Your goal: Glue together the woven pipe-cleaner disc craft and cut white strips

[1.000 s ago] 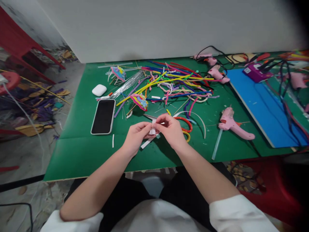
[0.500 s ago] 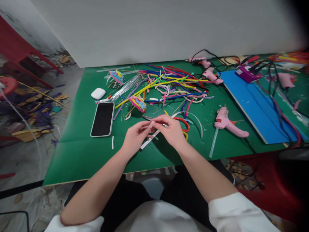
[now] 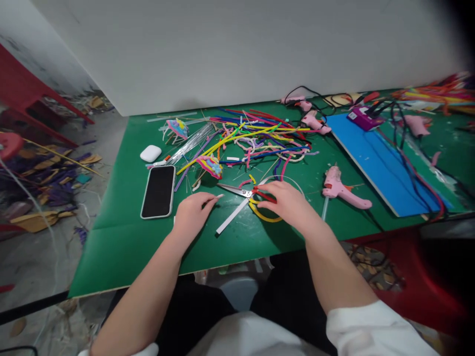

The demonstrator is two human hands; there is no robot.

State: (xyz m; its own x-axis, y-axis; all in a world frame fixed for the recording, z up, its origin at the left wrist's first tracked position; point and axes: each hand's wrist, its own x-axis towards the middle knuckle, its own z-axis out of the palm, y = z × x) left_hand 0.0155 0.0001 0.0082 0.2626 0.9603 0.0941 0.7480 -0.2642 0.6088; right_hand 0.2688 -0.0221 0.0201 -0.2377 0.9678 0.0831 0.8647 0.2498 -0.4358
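Head view: left grip (image 3: 192, 213) together on slim white sliver (image 3: 220, 196); right grip (image 3: 290, 202) apart at pointed metal scissors (image 3: 245, 193)

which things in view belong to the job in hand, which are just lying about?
Likely in the job:
small white piece, pinched in the left hand
scissors, right hand at the handles
white strip by the scissors

Apparently just lying about:
phone
white case
blue board
purple box
nearest pink glue gun, untouched
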